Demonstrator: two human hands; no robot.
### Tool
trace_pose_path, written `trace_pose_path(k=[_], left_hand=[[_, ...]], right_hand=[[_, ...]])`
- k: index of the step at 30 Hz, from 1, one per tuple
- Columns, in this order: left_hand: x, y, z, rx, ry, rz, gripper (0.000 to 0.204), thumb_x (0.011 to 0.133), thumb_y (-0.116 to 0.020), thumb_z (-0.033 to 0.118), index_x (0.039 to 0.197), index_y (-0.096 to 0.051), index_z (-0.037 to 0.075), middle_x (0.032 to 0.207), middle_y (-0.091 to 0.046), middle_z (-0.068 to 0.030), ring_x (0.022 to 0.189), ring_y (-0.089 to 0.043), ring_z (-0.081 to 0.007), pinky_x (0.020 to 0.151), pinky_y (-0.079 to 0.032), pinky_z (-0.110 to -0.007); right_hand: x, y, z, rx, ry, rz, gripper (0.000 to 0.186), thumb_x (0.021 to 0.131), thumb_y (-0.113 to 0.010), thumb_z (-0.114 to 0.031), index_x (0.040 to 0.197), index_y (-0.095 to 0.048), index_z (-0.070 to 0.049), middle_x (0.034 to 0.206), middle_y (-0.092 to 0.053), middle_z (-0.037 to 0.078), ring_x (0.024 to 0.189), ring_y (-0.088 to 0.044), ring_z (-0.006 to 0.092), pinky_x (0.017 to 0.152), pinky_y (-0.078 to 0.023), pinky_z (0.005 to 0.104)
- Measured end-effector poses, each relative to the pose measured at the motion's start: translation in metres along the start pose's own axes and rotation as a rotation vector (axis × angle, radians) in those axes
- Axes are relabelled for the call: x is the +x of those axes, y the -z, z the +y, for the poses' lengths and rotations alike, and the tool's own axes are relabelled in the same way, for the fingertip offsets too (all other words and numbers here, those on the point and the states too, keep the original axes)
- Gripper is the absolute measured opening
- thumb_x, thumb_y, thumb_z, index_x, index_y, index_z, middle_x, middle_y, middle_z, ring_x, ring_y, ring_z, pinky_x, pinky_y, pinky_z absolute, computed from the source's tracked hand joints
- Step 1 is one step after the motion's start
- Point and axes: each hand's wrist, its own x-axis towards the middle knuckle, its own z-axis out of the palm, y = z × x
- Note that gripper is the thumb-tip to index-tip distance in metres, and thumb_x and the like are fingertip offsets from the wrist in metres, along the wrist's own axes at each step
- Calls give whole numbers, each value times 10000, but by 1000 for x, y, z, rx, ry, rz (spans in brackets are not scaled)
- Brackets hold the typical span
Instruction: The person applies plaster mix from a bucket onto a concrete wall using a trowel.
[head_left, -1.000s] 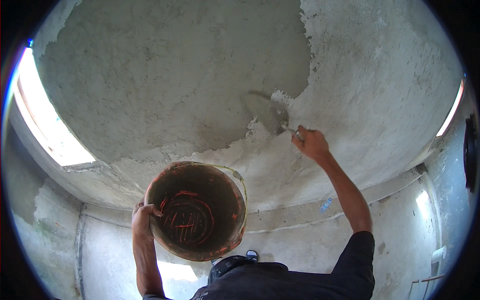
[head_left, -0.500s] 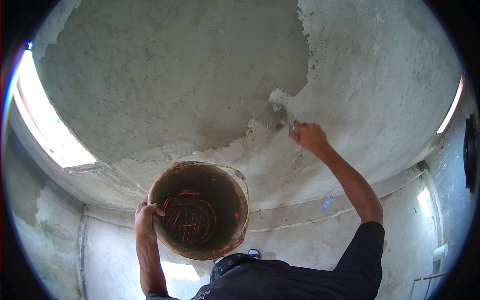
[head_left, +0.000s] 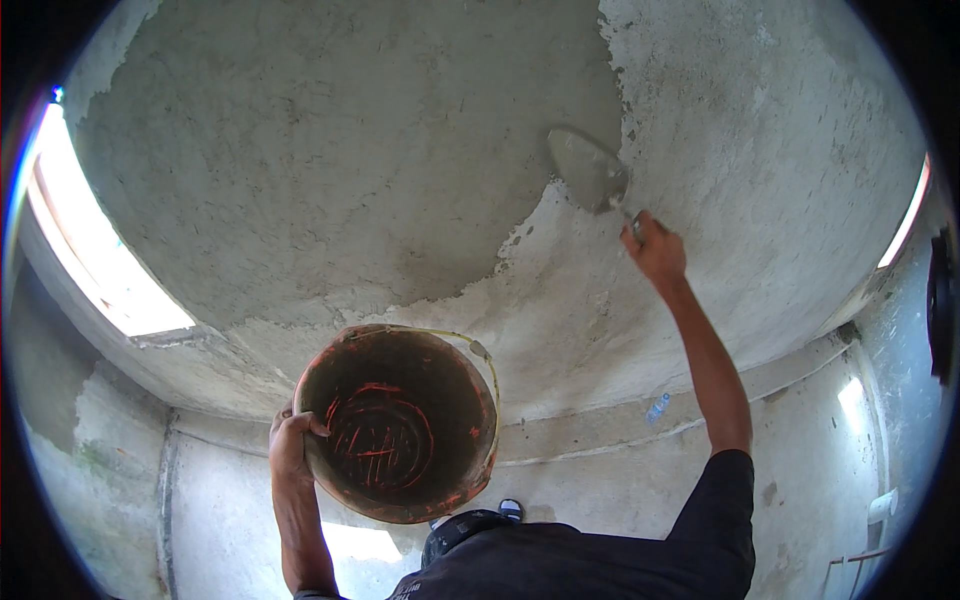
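Observation:
My right hand (head_left: 656, 248) is closed round the handle of a pointed trowel (head_left: 588, 170). The trowel's grey blade lies against the wall, at the right border of a darker, wet-looking patch of plaster (head_left: 350, 150). Paler, rough wall (head_left: 740, 150) shows to the right of the blade. With its thumb over the rim, my left hand (head_left: 294, 440) grips a bucket (head_left: 470, 415) by its left side. The bucket is tilted with its mouth towards me. Its inside is dark, with orange-red scrape marks on the bottom, and its thin handle (head_left: 494, 375) hangs to the right.
Bright window openings (head_left: 95, 230) lie at the left and far right. A plastic bottle (head_left: 657, 407) lies near the foot of the wall. My shoe (head_left: 510, 509) shows on the concrete floor (head_left: 610, 490) below the bucket. A thin metal rail (head_left: 858, 556) is at lower right.
My right hand has moved up and to the right with the trowel. A pale notch in the plaster's edge, near the trowel's earlier place, now looks darkly covered in part. The bucket has hardly moved.

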Motion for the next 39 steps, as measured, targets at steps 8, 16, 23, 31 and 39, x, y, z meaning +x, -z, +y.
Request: trace_pose_path(k=[8, 16, 23, 31, 39], left_hand=[[2, -10, 3, 33, 0, 43, 474, 527, -467, -45, 983, -585, -95, 852, -639, -128, 650, -602, -187, 617, -502, -254], [7, -11, 1, 30, 5, 76, 465, 537, -454, -53, 982, -589, -87, 832, -632, -118, 652, -593, -182, 603, -494, -253], [18, -1, -8, 37, 16, -21, 512, 538, -456, -23, 1032, -572, -93, 919, -636, -153, 709, -624, -227, 668, -535, -287], [12, -12, -7, -13, -8, -9, 509, 547, -442, -20, 1033, -576, -91, 929, -635, -154, 739, -620, -227, 675, -530, -299], [5, -15, 0, 59, -33, 66, 452, 556, -459, -1, 983, -590, -70, 829, -606, -108, 667, -583, -195, 646, -504, -273]], right_hand=[[-111, -75, -27, -2, 163, -230, 367, 878, -561, -408, 968, -575, -53, 661, -618, 144, 522, -627, 262, 461, -505, 368], [-24, -16, -25, 156, -149, -26, 340, 884, -580, -351, 977, -588, -23, 654, -625, 160, 555, -644, 280, 478, -512, 370], [-82, -70, -54, 30, 81, -369, 401, 882, -523, -431, 1000, -600, -56, 655, -636, 151, 578, -647, 316, 539, -525, 422], [-19, -7, -33, 125, -23, -27, 463, 893, -525, -458, 995, -602, -13, 610, -617, 142, 528, -613, 284, 534, -515, 399], [113, 79, -14, 109, -115, 220, 434, 916, -514, -422, 977, -617, -5, 591, -607, 175, 503, -614, 308, 461, -476, 404]])
